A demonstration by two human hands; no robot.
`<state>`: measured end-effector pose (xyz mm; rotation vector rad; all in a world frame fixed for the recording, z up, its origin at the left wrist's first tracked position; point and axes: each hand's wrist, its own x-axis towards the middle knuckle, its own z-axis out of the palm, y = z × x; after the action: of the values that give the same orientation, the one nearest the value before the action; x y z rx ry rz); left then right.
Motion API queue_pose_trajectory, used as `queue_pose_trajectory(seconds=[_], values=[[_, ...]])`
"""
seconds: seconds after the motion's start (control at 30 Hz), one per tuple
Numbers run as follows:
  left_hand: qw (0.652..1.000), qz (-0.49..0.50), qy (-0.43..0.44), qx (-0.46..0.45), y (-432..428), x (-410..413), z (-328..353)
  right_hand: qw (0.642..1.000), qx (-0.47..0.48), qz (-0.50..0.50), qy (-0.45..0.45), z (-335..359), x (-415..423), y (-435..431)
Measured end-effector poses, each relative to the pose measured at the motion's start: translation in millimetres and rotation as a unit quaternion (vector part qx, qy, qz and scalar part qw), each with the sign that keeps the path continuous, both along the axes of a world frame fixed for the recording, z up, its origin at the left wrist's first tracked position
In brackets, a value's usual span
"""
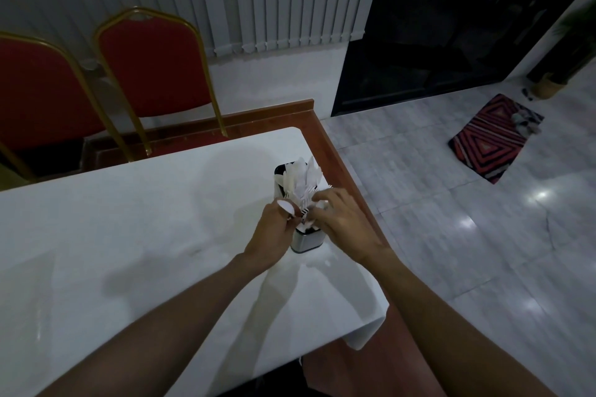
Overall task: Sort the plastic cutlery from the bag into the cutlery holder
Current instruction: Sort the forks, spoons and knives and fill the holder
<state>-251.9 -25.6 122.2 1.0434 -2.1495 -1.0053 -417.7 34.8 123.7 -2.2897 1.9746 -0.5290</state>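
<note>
Handling featherweight plastic cutlery at the holder

Left grip (271,231) pinches a white spoon (286,207) near its bowl, just beside the cutlery holder (306,240) on the worktop (129,235). Right grip (344,222) curls over the holder's top; whether it holds anything I cannot tell. Such pieces are probably light, slick and bendy, best pinched along the handle.
</note>
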Motion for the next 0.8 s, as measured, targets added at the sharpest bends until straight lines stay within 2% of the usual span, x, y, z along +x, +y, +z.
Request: queue_pose_trajectory(seconds=[0.07,0.2,0.37,0.57,0.7,0.8], values=[[1.0,-0.012,-0.007,0.02,-0.6,0.0,-4.9,0.999,-0.038,0.006,0.026,-0.9,-3.7,-2.5],[0.996,0.01,-0.03,0.079,3.2,3.3,-10.7,1.0,-0.03,-0.001,-0.008,-7.6,-5.5,-1.7],[0.998,0.034,-0.015,0.046,9.0,9.0,-17.8,0.997,-0.023,-0.008,-0.073,-9.5,-1.9,9.8],[1.0,-0.001,-0.008,-0.024,7.9,15.1,-17.2,0.992,-0.033,-0.049,-0.11,-24.5,7.3,24.9],[0.995,-0.044,-0.013,-0.09,8.6,17.5,-17.4,0.997,-0.039,-0.041,-0.051,-31.2,12.3,28.2],[0.995,-0.036,-0.015,-0.09,9.5,19.3,-19.8,0.998,-0.039,-0.039,-0.035,-35.5,14.2,29.8]])
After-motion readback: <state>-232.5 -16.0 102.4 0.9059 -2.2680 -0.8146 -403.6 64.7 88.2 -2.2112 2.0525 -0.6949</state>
